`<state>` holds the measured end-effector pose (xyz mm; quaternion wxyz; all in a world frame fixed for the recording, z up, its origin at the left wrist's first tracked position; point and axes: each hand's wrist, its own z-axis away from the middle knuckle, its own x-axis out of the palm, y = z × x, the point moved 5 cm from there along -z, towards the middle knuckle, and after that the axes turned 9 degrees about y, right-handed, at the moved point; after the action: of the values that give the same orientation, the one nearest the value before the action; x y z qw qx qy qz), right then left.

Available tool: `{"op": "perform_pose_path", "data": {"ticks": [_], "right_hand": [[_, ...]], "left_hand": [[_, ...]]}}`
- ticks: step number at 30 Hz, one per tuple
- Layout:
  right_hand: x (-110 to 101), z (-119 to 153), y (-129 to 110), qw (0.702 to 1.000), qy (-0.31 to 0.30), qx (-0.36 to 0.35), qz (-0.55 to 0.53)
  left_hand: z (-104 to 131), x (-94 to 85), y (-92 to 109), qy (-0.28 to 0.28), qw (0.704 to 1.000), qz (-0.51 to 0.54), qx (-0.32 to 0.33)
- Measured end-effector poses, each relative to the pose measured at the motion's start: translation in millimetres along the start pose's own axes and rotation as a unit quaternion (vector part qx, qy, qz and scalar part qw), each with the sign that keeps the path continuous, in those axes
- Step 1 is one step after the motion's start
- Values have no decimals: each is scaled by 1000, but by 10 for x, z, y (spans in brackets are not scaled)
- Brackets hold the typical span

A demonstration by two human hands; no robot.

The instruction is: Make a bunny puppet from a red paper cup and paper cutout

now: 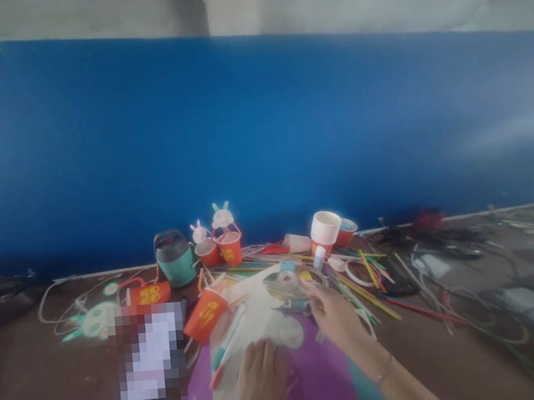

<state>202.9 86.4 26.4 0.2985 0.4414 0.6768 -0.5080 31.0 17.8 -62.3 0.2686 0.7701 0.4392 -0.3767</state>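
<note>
My left hand [261, 379] lies flat, fingers stretched out, on a white sheet of paper [222, 367] over purple paper [325, 380]. My right hand [338, 317] reaches forward with its fingers bent together; what they grip, if anything, is unclear. By its fingertips are a dark teal marker [298, 305] and a roll of tape [287, 276]. A round drawn face cutout [290, 332] lies between my hands. Left of it, a green-capped marker [218, 358] and a red-tipped marker [216, 378] rest on the white sheet.
A red paper cup [206, 316] lies tipped at left, near a blurred-out phone-like object [150, 360]. Behind stand a teal jug [175, 259], a cup with a rabbit figure [229, 249] and stacked cups [325, 227]. Coloured pipe cleaners [366, 287] and cables [481, 331] spread rightward.
</note>
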Motion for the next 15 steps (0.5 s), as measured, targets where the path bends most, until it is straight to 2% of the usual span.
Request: {"op": "perform_pose_path", "data": {"ticks": [3, 6, 10, 13, 15], "right_hand": [[-163, -136, 121, 999, -9, 35, 31], [-281, -263, 298, 992, -33, 80, 90], [-382, -377, 529, 984, -34, 121, 128], [-386, -400, 583, 983, -38, 122, 130], [-365, -387, 527, 984, -37, 117, 126]], "left_hand": [[-36, -36, 2, -23, 1000, 11, -4], [-90, -163, 7, -23, 999, 21, 12], [-132, -323, -5, -26, 999, 18, 35], [-132, -372, -7, -2, 999, 3, 47], [-124, -355, 10, 10, 999, 8, 53]]}}
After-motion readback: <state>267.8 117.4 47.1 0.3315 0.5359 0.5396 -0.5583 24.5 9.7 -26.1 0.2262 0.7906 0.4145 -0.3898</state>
